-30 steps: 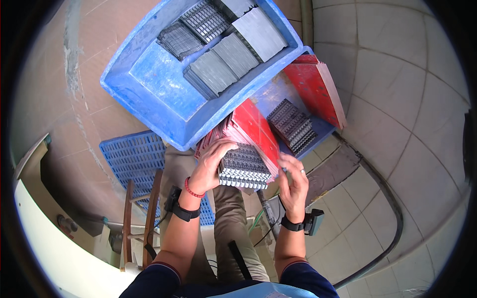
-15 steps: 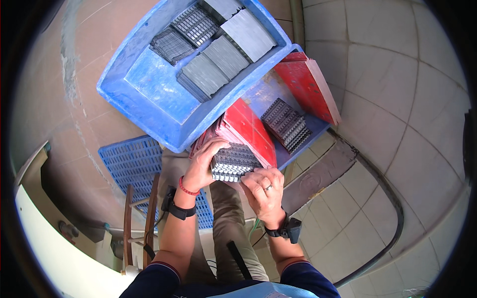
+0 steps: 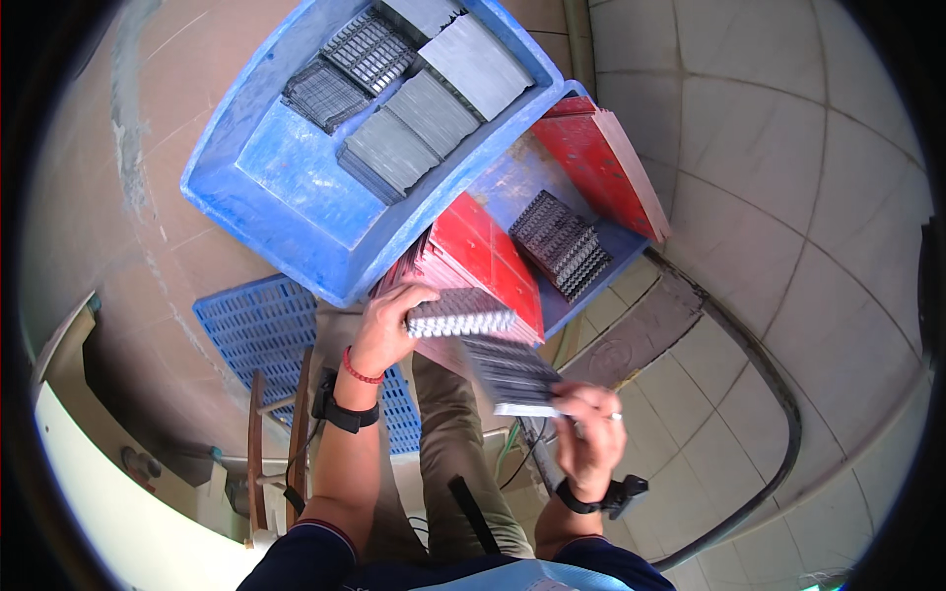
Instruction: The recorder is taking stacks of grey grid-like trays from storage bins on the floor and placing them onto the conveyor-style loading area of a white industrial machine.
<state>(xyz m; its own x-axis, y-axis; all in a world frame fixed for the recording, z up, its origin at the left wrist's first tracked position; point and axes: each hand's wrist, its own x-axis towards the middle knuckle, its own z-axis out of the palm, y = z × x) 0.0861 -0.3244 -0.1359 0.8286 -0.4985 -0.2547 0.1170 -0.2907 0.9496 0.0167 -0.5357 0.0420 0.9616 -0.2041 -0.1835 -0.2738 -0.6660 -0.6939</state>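
My left hand (image 3: 379,330) is closed on the left end of a stack of dark ridged plates (image 3: 463,313) with pale, wavy edges. My right hand (image 3: 591,433) pinches the near right corner of a dark striped plate (image 3: 510,372) with a white near edge. That plate tilts below and to the right of the stack; its far end overlaps the stack's near side, and I cannot tell whether they touch. Just beyond the stack, several red boards (image 3: 483,251) lean together. More dark ridged plates (image 3: 562,241) lie stacked in the lower blue bin (image 3: 581,303).
A tilted blue bin (image 3: 296,197) holds several stacks of grey plates (image 3: 424,116). Other red boards (image 3: 601,163) stand at the lower bin's far right. A blue slatted panel (image 3: 251,320) and a wooden frame (image 3: 258,448) are on the left. A black hose (image 3: 788,433) curves along the right.
My right hand has moved right and toward me, drawing a striped plate away from the stack. My left hand still holds the stack, now slightly farther left.
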